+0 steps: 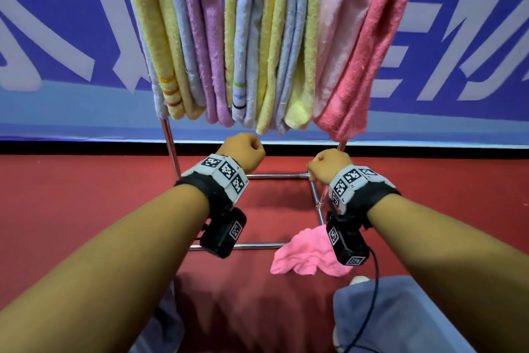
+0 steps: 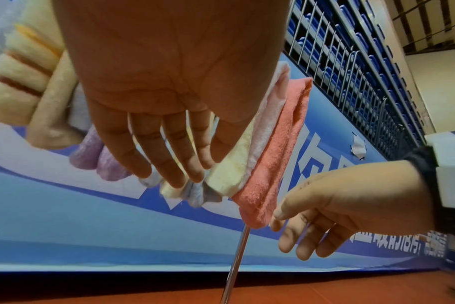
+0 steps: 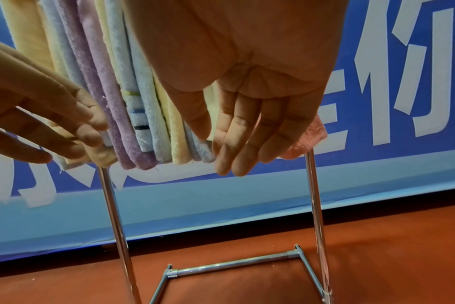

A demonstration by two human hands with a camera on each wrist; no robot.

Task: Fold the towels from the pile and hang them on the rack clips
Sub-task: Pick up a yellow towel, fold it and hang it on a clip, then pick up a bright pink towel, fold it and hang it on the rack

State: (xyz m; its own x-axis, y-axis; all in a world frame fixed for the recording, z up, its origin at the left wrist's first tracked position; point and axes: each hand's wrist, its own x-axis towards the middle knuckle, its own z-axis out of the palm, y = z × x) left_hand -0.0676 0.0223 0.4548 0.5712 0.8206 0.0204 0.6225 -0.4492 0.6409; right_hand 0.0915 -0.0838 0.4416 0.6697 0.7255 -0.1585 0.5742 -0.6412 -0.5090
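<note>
Several folded towels hang in a row on the chrome rack [image 1: 171,144]: yellow [image 1: 160,38], purple [image 1: 206,46], grey-blue, pale pink [image 1: 340,32] and coral pink [image 1: 380,46]. One loose pink towel [image 1: 303,256] lies crumpled on the floor by the rack's base. My left hand [image 1: 243,152] hangs just below the towels' lower ends, and its fingers [image 2: 169,156] are relaxed and hold nothing. My right hand [image 1: 329,165] is below the coral towel [image 2: 268,164], beside the right pole. The right hand's fingers [image 3: 247,139] are loose and empty too.
The rack's base bars [image 1: 274,176] lie on the red floor [image 1: 86,195], with upright poles [image 3: 117,216] either side. A blue banner wall [image 1: 57,23] stands right behind the rack. My legs in blue-grey trousers [image 1: 400,321] are at the bottom.
</note>
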